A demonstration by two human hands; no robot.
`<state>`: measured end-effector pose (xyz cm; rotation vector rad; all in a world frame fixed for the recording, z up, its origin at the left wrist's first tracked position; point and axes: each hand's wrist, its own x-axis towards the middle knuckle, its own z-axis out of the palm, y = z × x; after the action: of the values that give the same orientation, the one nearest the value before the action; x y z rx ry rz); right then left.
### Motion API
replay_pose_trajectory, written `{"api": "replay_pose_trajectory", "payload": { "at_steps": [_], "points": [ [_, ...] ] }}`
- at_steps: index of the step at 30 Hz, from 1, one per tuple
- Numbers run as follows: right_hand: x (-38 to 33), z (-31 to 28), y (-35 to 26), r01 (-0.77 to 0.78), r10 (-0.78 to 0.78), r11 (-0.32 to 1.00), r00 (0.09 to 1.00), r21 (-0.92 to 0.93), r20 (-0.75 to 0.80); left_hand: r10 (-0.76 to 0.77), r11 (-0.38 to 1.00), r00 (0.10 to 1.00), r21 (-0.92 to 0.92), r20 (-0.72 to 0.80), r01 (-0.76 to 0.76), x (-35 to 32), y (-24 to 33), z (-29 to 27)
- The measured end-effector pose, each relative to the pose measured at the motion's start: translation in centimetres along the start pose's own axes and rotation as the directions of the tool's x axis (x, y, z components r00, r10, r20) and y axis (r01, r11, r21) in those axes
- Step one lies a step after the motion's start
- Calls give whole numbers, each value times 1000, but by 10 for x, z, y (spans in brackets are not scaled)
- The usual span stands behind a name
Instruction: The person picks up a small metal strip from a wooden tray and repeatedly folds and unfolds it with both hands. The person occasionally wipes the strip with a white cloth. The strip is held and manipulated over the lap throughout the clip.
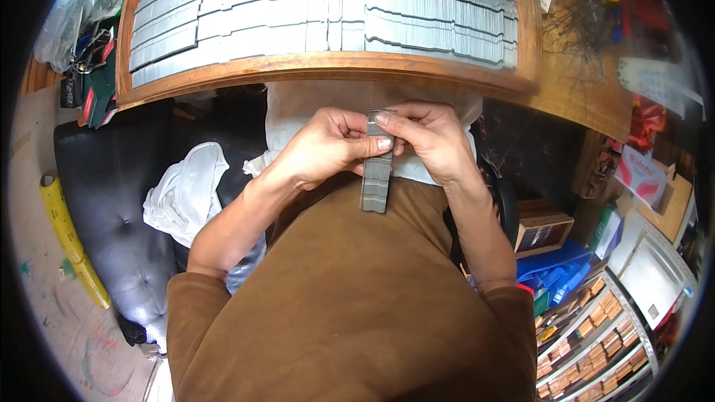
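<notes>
In front of my body, a narrow grey bar of tightly stacked thin metal pieces (pixel 375 186) stands between my two hands. My left hand (pixel 324 149) grips it from the left, its thumb lying across the bar's front. My right hand (pixel 436 141) pinches the upper end, thumb on the face and fingers behind. Some fingertips are hidden behind the bar. Just beyond my hands is a wooden tray (pixel 298 67), filled with rows of similar thin grey metal pieces (pixel 261 4).
White cloth (pixel 287 104) hangs below the tray. To the left are a black padded seat (pixel 104 201), a crumpled white cloth (pixel 190 190) and a yellow roll (pixel 71 242). At right stand a wooden box (pixel 544 225), a blue bag (pixel 562 275) and a rack (pixel 652 353) of small wooden blocks.
</notes>
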<state>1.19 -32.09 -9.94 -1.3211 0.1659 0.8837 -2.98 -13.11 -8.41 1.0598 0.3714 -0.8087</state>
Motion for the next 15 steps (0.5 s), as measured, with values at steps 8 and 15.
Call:
{"api": "replay_pose_trajectory", "payload": {
  "at_steps": [8,15],
  "points": [
    [-23,9,2,164,-162,986,978,6,-128,-35,999,999,-3,-20,35,0,7,2],
    [-87,1,25,401,-349,851,914,-340,205,-1,994,996,-109,-84,-8,8,12,-4]
  ]
}}
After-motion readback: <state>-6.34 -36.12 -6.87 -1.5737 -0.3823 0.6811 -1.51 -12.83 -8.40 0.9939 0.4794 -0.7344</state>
